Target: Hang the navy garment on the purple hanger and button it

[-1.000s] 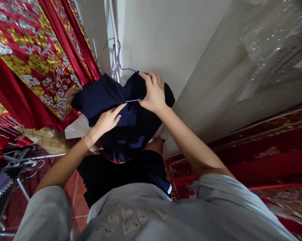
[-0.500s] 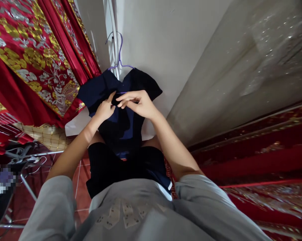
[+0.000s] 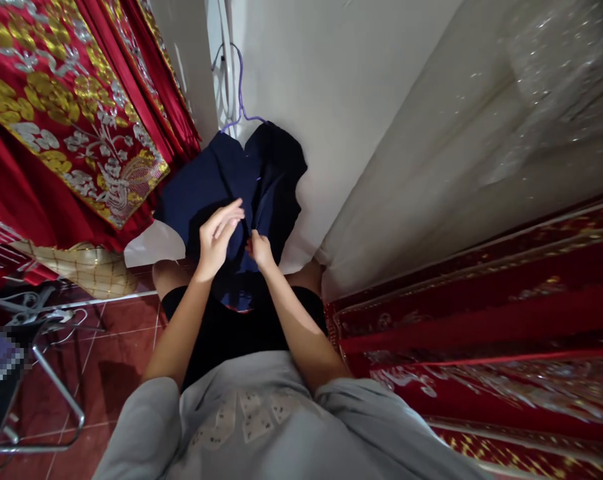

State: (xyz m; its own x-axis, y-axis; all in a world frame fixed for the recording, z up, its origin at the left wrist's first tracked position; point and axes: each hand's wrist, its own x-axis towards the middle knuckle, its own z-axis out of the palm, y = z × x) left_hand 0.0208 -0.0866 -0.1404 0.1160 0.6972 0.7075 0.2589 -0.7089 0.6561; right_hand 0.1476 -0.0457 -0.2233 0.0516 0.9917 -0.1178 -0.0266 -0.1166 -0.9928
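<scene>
Closest to me is the person's grey shirt (image 3: 261, 427), then the black shorts (image 3: 226, 333), with bare knees either side of a dark blue garment (image 3: 216, 180). That garment hangs in front of the legs, its lower end lost in shadow between the thighs.

The right hand (image 3: 261, 252) has its grip closed on the garment's front edge, fingers tucked into a pinch. Just beside and a little beyond it, the left hand (image 3: 220, 237) is loose, fingers stretched out over the cloth and thumb apart, nothing visibly caught between them; whether its fingertips brush the fabric I can't tell.

Half a second ago the right hand was higher, fingers spread near the hanger's purple crossbar, which showed plainly across the chest. Now it has dropped and taken hold, the front panels lie closer together, and only a speck of purple peeks through. I'd read that as the front being drawn closed.

The garment's neckline faces away from the person, toward the wall, and its long axis runs from there back to the lap, nearly straight. The shoulders spread to either side on the purple hanger (image 3: 241, 80), whose hook points away too, beside white cables (image 3: 225, 23); what it catches on is unclear. Behind stands the pale wall (image 3: 326, 73).
</scene>
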